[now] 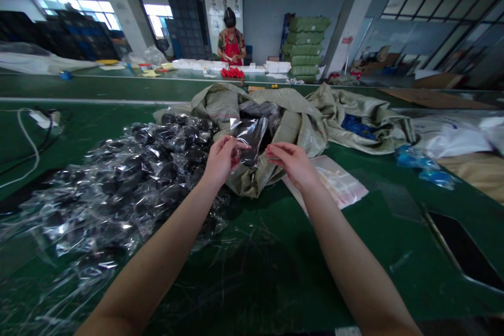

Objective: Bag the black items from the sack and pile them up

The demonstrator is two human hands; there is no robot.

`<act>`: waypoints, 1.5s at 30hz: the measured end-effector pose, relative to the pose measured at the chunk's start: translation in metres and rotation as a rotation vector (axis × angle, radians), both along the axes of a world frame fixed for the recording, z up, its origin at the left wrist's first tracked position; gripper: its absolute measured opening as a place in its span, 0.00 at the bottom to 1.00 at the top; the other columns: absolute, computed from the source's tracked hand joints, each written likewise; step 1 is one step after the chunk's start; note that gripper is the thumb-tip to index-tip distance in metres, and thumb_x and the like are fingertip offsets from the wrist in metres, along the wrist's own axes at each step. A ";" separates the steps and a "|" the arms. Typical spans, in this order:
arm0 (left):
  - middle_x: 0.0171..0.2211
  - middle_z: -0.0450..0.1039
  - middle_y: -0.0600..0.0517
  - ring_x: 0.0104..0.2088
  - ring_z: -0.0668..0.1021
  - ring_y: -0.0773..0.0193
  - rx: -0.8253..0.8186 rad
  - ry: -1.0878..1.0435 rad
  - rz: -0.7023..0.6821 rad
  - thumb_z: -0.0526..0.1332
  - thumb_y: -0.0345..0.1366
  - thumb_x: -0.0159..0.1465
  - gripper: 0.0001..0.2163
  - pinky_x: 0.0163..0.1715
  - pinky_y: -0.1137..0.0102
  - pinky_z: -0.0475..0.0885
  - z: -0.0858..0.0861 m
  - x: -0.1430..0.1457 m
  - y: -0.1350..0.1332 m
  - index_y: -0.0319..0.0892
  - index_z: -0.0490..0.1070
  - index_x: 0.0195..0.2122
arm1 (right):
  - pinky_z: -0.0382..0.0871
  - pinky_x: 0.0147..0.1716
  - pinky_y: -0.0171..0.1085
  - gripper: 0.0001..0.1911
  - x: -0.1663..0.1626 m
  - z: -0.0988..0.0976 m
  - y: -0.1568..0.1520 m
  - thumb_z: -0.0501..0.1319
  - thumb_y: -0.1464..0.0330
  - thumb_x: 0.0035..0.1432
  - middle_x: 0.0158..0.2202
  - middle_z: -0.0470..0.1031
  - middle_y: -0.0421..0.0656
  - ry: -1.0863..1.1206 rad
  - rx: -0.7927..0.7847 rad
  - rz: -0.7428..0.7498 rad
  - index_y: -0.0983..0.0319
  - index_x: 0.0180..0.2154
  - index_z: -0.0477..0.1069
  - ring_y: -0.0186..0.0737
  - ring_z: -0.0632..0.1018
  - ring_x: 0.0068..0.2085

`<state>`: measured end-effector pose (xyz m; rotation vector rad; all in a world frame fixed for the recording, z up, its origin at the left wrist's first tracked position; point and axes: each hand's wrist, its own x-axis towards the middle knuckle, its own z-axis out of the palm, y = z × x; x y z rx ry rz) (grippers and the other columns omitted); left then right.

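My left hand (pixel 224 156) pinches a clear plastic bag (pixel 252 136) with a dark item inside it; what the item is I cannot make out. To the right of the bag, my right hand (pixel 290 161) has its thumb and fingers pressed close together, and whether something thin is between them is too small to see. Behind both hands lies an open woven sack (pixel 291 97) holding dark things. A big heap of dark items in clear wrappers (pixel 129 178) spreads left of my left arm. Under my right wrist is a stack of flat clear bags (pixel 338 181).
A phone (pixel 464 247) lies at the right. Beyond the first sack, a second woven sack (pixel 366 105) holds blue items, with blue wrapped pieces (pixel 427 168) nearby. A white cable (pixel 29 142) runs along the left. Across the tables a person in a red apron (pixel 231 50) handles something white.
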<state>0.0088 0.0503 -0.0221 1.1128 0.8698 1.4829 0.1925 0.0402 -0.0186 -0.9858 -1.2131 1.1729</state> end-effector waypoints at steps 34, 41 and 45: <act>0.30 0.77 0.50 0.22 0.71 0.70 0.087 0.098 -0.016 0.59 0.44 0.63 0.12 0.17 0.76 0.63 -0.010 0.000 0.007 0.42 0.62 0.30 | 0.76 0.36 0.37 0.15 -0.018 -0.020 0.006 0.69 0.57 0.46 0.32 0.79 0.41 0.077 0.088 -0.086 0.60 0.31 0.74 0.37 0.79 0.34; 0.20 0.67 0.58 0.18 0.65 0.73 0.267 0.505 0.079 0.57 0.42 0.66 0.08 0.17 0.78 0.57 -0.022 -0.016 0.018 0.43 0.64 0.35 | 0.77 0.33 0.40 0.12 -0.011 -0.021 0.009 0.68 0.59 0.47 0.31 0.80 0.41 0.076 0.090 -0.105 0.60 0.31 0.74 0.41 0.80 0.35; 0.23 0.71 0.57 0.17 0.65 0.74 0.285 0.441 0.016 0.58 0.41 0.65 0.07 0.17 0.78 0.56 -0.022 -0.015 0.018 0.44 0.65 0.38 | 0.77 0.30 0.38 0.15 -0.012 -0.022 0.011 0.68 0.62 0.46 0.29 0.79 0.39 0.100 0.084 -0.107 0.58 0.38 0.75 0.41 0.81 0.35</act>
